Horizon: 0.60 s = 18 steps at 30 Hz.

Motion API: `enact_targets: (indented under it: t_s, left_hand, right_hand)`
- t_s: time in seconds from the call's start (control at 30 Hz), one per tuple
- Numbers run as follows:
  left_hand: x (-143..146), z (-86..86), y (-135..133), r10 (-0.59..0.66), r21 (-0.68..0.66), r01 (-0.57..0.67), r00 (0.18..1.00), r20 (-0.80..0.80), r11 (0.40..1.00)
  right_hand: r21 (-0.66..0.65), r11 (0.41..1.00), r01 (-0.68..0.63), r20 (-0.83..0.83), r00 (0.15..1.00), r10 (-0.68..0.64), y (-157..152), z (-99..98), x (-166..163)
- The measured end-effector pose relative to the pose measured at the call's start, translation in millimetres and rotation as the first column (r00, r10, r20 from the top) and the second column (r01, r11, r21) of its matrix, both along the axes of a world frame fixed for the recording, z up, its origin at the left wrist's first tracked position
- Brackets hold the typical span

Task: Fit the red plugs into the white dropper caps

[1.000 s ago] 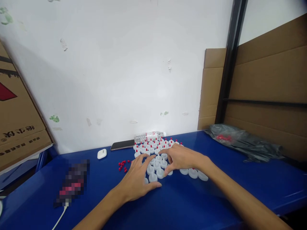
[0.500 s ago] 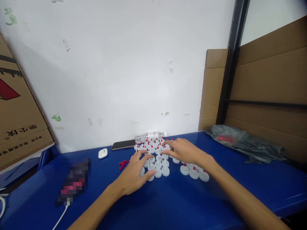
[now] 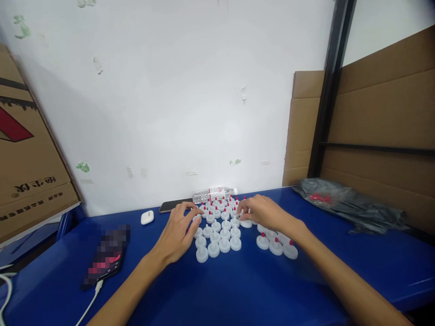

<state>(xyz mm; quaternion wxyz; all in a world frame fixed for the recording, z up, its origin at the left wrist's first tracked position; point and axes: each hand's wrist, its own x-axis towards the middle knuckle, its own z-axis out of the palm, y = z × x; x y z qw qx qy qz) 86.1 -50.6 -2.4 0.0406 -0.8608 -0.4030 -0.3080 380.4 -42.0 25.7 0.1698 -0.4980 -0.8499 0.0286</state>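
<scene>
Several white plastic caps stand packed together on the blue table; many at the back carry small red tips. My left hand lies at the cluster's left edge, fingers curled onto the caps there. My right hand rests on the cluster's right side, fingers bent over caps near the back; what it pinches is hidden. Three red-tipped caps sit apart on the right, under my right wrist.
A water bottle lies against the wall, with a dark phone and a white earbud case to its left. A phone on a white cable lies front left. A grey bag sits right; cardboard boxes flank the table.
Both hands have moved away from me toward the wall. The left hand slid left and back off the front rows, uncovering them; it now hides the loose red tips.
</scene>
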Motion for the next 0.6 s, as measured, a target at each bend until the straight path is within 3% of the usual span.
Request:
enact_targets:
  t_s: [0.2, 0.37, 0.47, 0.6]
  left_hand:
    - [8, 3.3, -11, -0.005, 0.053, 0.005, 1.0, -0.011, 0.999]
    - [24, -3.5, -20, -0.114, 0.067, 0.117, 0.992, -0.051, 0.991]
    - [30, -8.5, -22, -0.142, 0.071, 0.145, 0.989, -0.039, 0.987]
    - [30, -11.0, -20, -0.139, 0.049, 0.136, 0.988, 0.061, 0.99]
  right_hand:
    - [0.264, 0.958, -0.117, -0.169, 0.972, 0.165, -10, -6.2, -24]
    - [0.525, 0.812, -0.256, -0.168, 0.904, 0.394, -18, -25.1, -51]
    - [0.582, 0.754, -0.304, -0.159, 0.867, 0.473, -26, -29.6, -61]
    - [0.556, 0.781, -0.284, -0.259, 0.834, 0.488, -34, -30.6, -66]
